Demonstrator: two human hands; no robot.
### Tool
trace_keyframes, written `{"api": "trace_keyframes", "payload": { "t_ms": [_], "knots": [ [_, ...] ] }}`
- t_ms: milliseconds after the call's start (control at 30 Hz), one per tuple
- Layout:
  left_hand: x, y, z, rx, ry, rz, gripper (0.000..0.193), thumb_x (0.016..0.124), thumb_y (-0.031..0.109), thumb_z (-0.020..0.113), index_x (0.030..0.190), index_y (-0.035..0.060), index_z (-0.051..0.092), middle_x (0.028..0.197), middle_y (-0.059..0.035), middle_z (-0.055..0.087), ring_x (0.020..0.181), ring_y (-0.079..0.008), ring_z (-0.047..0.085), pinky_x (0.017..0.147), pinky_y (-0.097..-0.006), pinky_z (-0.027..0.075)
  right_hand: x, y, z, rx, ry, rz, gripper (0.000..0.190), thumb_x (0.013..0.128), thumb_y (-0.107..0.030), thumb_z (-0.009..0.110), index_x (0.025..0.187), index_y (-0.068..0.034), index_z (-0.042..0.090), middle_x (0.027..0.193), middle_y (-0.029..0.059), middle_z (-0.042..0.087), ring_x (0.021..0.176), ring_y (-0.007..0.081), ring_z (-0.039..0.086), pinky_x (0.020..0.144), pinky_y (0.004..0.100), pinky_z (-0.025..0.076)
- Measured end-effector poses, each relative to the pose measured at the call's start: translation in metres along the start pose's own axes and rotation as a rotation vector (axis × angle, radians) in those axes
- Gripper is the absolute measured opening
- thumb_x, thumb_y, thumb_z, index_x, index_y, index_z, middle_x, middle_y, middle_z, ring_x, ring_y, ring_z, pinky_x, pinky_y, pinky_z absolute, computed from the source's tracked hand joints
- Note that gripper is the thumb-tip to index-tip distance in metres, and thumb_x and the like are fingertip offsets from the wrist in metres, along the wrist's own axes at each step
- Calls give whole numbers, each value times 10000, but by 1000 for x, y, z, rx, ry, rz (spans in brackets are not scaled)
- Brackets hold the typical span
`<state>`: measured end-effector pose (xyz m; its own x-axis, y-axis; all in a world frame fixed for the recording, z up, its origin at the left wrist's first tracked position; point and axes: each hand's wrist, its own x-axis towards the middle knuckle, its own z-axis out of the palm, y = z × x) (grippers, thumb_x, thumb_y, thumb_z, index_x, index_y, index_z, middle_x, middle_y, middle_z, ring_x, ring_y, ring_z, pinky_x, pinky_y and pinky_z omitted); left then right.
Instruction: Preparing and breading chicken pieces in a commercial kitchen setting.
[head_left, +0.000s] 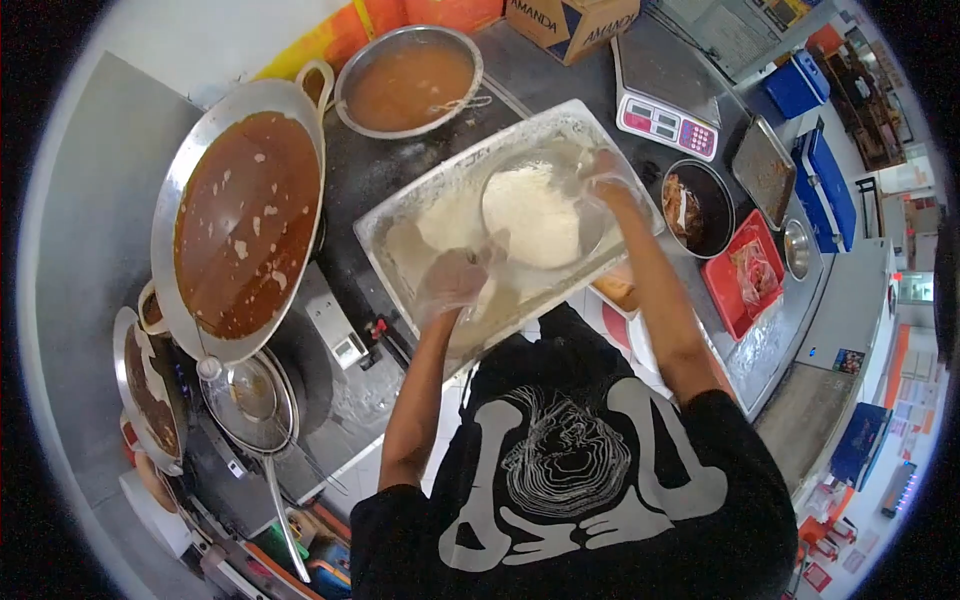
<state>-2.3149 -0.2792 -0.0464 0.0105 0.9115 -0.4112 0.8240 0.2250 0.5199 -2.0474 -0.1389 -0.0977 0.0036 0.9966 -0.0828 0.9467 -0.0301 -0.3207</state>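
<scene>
A rectangular tray (574, 109) with pale, floury powder in it lies tilted in view before me. Inside it is a round, shallow metal bowl or sieve (596, 236), filled with white powder that looks like flour (532, 217). My right hand (609, 178), in a clear plastic glove, grips the far right rim of this round vessel. Over the left part of the tray is my left hand (455, 277), also gloved in clear plastic and dusted. It is blurred beside the vessel's lower left edge, and whether its fingers hold anything is unclear.
At left stands a large two-handled pan of brown oil (247, 225). A bowl of orange-brown liquid (412, 82) sits behind the tray. Rightward are a digital scale (667, 124), a dark pot (709, 217) and a red tray (742, 277). A long-handled strainer (251, 405) lies lower left.
</scene>
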Motion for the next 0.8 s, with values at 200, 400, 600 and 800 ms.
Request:
{"api": "trace_keyframes", "payload": {
  "t_ms": [200, 400, 600, 800],
  "knots": [
    [3, 1, -9, -2, -30, -41, 736, 840, 635, 350, 848, -32, 662, 814, -274, 617, 806, -412, 613, 748, -469, 456, -2, -8, 7, -57, -88, -17, 436, 714, -274, 625, 1079, -38, 591, 1119, 215, 573, 1058, 329, 542, 915, 393, 424],
    [8, -8, -2, 12, -68, -88, 783, 829, 665, 331, 838, -44, 661, 817, -287, 615, 828, -424, 607, 764, -462, 454, -17, -32, -23, 2, -12, 69, 321, 726, -257, 597, 970, -54, 638, 1007, 197, 622, 923, 327, 613, 784, 401, 490],
    [9, -17, -3, -9, -60, -84, 808, 816, 688, 324, 833, -47, 660, 834, -290, 614, 845, -421, 607, 769, -467, 450, -7, -37, -19, -9, 44, -54, 359, 752, -229, 574, 1073, -71, 613, 1050, 198, 610, 986, 338, 586, 851, 397, 464],
    [-2, -13, -6, -9, -49, -83, 774, 822, 673, 323, 822, -18, 671, 848, -286, 614, 843, -425, 605, 762, -470, 453, 1, -18, -22, -34, -177, 13, 365, 762, -262, 586, 1073, -74, 610, 1055, 182, 613, 996, 308, 581, 872, 389, 439]
  ]
}}
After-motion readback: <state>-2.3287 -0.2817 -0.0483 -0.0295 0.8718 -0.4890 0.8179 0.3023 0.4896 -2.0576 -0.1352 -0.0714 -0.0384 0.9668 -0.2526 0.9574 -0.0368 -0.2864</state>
